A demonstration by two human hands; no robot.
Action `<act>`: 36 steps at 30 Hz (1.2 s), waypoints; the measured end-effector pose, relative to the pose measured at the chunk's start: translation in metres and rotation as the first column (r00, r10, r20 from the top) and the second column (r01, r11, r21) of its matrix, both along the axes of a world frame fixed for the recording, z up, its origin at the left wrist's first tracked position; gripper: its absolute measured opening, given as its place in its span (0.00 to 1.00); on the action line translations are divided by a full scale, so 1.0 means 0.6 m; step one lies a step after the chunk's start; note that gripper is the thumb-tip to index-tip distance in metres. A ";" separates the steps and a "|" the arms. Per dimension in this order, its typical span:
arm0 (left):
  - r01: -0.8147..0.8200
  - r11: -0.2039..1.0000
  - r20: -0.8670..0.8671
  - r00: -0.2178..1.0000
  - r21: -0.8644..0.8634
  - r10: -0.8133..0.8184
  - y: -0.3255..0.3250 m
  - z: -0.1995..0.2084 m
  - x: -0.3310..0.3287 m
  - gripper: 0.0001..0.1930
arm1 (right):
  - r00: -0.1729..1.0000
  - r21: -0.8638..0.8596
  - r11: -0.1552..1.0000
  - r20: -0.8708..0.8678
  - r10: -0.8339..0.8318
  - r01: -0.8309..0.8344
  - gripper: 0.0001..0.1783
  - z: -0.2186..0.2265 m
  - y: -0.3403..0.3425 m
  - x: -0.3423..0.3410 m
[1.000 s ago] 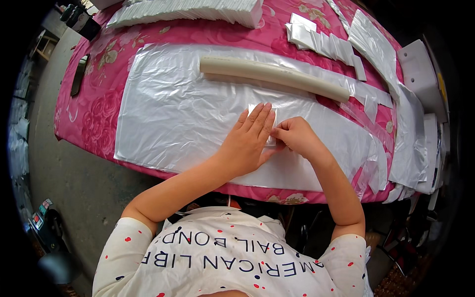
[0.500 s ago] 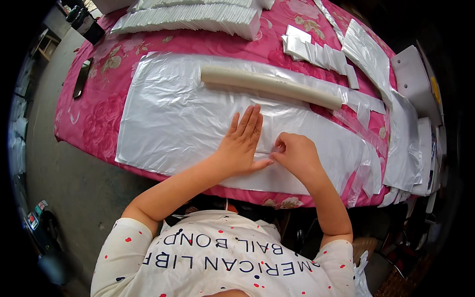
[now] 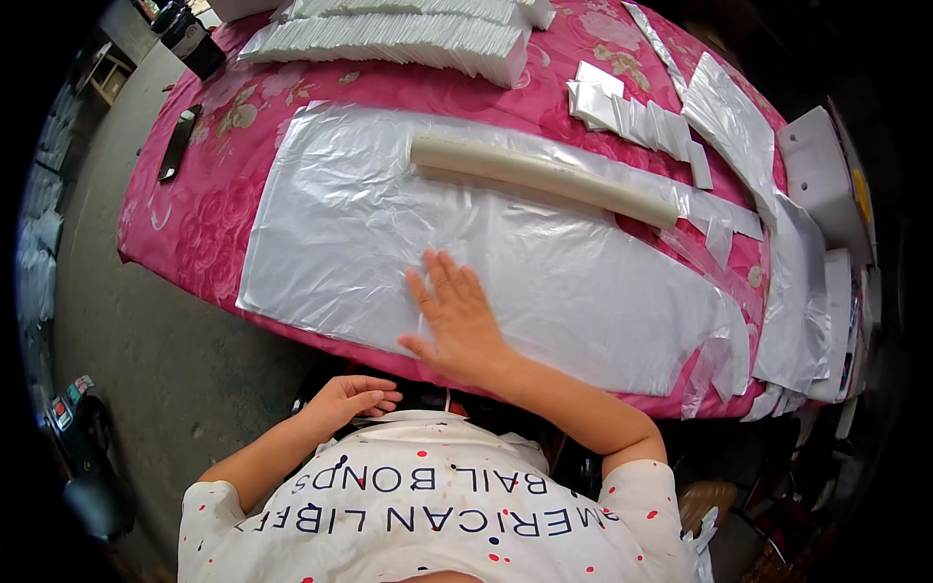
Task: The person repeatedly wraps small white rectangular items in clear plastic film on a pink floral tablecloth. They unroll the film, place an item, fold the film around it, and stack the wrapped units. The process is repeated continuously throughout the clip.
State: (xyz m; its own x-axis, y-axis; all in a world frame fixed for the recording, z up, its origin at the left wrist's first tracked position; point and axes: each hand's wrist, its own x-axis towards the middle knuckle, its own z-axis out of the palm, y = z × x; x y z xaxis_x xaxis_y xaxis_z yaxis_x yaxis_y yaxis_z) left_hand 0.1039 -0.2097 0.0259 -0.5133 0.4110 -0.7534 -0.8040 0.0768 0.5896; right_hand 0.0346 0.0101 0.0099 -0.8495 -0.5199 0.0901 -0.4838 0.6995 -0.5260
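Note:
A stack of thin, see-through plastic sheets or bags point(image 3: 330, 223) lies flat and slightly creased on the table. My right hand point(image 3: 459, 325) rests spread on the near part of it, with the palm down and fingers apart. Off the table's near edge, close to my shirt, hovers my left hand point(image 3: 352, 401). Its fingers are loosely bent and nothing shows in them. Across the far side of the plastic lies a long beige tube point(image 3: 544, 175), apart from both hands.
The pink flowered tablecloth point(image 3: 209, 228) carries a phone point(image 3: 178, 144) and a dark bottle point(image 3: 190, 44) at the left. Packed rows of folded white plastic point(image 3: 389, 47) stand at the back. Folded white pieces point(image 3: 637, 124), plastic strips point(image 3: 719, 243) and a white box point(image 3: 821, 175) are at the right.
My left hand has lifted off the plastic and drawn back toward my body. My right hand has moved left, going from pinched fingers to a flat, spread palm. The view has shifted slightly.

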 end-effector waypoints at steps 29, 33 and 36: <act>0.146 0.945 -0.728 0.607 -0.293 -0.320 0.087 0.077 -0.209 0.16 | 0.331 -0.325 0.321 -0.027 -0.943 0.889 0.20 0.007 0.639 -0.300; 0.048 0.953 -0.814 0.509 -0.299 -0.281 0.157 0.088 -0.346 0.17 | 0.319 -0.255 0.362 -0.195 -0.927 0.897 0.27 -0.017 0.633 -0.336; 0.007 0.969 -0.806 0.553 -0.249 -0.211 0.227 0.102 -0.403 0.19 | 0.333 -0.253 0.369 -0.175 -0.927 0.894 0.29 -0.014 0.601 -0.353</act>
